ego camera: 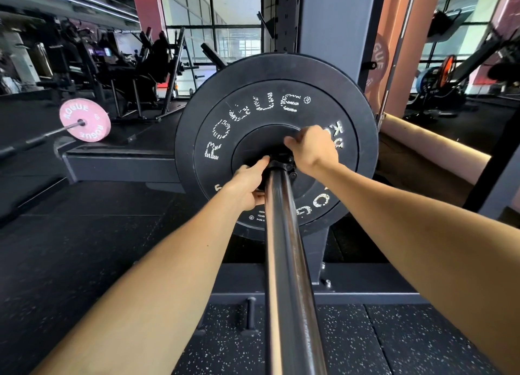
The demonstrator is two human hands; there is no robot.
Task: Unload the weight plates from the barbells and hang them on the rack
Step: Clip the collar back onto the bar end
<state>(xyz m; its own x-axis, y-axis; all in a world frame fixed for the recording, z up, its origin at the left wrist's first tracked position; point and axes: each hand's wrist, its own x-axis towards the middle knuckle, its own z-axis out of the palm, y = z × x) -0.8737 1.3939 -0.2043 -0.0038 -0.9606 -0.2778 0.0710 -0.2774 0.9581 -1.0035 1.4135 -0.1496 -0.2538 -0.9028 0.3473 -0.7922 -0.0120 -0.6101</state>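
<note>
at the hub of the black plate (277, 110), left hand (247, 186) and right hand (312, 146), fingers curled closed on the collar (281, 162), barbell sleeve (284, 234) running toward the camera

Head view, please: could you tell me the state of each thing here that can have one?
Black plate: on the barbell sleeve, upright.
Collar: on the sleeve, against the plate.
Left hand: gripping the collar.
Right hand: on the collar.
Pink plate: loaded on another barbell.

Dim gym machines (132, 65), tall windows (213, 20)
</note>
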